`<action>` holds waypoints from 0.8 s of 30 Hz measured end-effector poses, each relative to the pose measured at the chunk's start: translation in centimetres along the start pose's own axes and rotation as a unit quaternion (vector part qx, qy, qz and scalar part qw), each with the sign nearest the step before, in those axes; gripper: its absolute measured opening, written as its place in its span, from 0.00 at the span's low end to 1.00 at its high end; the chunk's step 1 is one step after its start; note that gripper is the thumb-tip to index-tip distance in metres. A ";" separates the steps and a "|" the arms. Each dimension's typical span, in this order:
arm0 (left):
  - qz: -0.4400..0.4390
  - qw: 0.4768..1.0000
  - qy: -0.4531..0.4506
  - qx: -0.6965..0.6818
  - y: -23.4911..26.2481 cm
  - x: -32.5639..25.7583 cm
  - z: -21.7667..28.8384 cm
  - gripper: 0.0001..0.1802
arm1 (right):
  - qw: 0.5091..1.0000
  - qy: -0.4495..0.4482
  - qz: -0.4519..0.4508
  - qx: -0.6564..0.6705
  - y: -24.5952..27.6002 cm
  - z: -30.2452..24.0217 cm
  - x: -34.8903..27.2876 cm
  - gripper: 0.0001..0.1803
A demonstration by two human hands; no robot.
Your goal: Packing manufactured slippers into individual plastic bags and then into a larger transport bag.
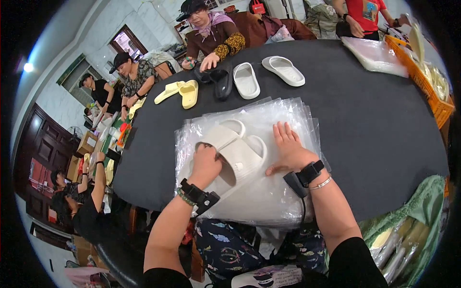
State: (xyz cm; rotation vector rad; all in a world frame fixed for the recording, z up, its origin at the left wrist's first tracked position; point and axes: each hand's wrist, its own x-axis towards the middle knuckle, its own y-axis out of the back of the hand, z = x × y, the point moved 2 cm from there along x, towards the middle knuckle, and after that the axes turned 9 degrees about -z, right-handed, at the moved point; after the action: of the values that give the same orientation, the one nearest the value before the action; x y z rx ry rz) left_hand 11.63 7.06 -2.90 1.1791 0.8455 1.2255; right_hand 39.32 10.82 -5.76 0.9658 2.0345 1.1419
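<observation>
Fingers of L hand (206, 165) are curled into the opening of the beige slides (242, 158), seemingly grasping a strap; the tips are hidden, so can't tell how tight. R hand (294, 152) is released, fingers spread, and seems to lie flat on the clear bags (288, 197). Slides are on top of this stack, side by side, partly overlapping, to the left of R hand.

To do it well, I think: L grip should be gentle, w/ both slides together, so the strap doesn't bend; R palm should press only a bit, b/c thin film can slip and wrinkle. Cable (303, 213) from R wrist device (307, 175) hangs at the near edge of the stack and may catch.

Farther on the table (365, 120): yellow pair (189, 93), black pair (222, 84), white pair (247, 80); a co-worker's hand (210, 61) is at the black one. Spare bags (374, 56) and orange crate (430, 84) are far right, green sack (425, 206) near right, apart from the work.
</observation>
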 end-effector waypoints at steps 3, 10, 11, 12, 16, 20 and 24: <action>0.006 0.999 0.040 0.030 0.2 -0.5 -3.4 0.13 | 1.000 -0.010 -0.009 -0.023 0.4 0.0 -0.1 0.83; 0.038 0.985 0.171 0.001 1.9 -4.5 -11.5 0.15 | 0.999 -0.010 -0.006 -0.030 0.0 0.2 0.2 0.81; 0.041 0.984 0.176 0.001 2.3 -5.0 -12.3 0.15 | 1.000 -0.009 -0.007 -0.027 -0.1 0.0 0.3 0.81; 0.034 0.978 0.204 0.006 2.6 -5.7 -13.2 0.15 | 1.000 -0.002 -0.009 -0.029 -0.1 -0.3 0.4 0.81; 0.029 0.974 0.220 -0.037 3.6 -7.6 -14.6 0.15 | 0.999 -0.014 -0.017 -0.048 0.1 -0.6 0.5 0.80; 0.007 0.982 0.172 -0.076 6.0 -8.3 -12.8 0.17 | 0.998 -0.014 -0.014 -0.053 0.1 -0.2 0.3 0.80; -0.029 0.987 0.156 0.010 9.4 -7.2 -13.6 0.18 | 0.999 -0.015 -0.020 -0.048 0.3 -0.4 0.1 0.79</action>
State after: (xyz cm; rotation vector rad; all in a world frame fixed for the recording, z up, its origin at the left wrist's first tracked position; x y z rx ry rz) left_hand -4.99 2.28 2.30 0.9833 1.1185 1.3775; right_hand 39.08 10.84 -5.29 0.8870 1.9473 1.1855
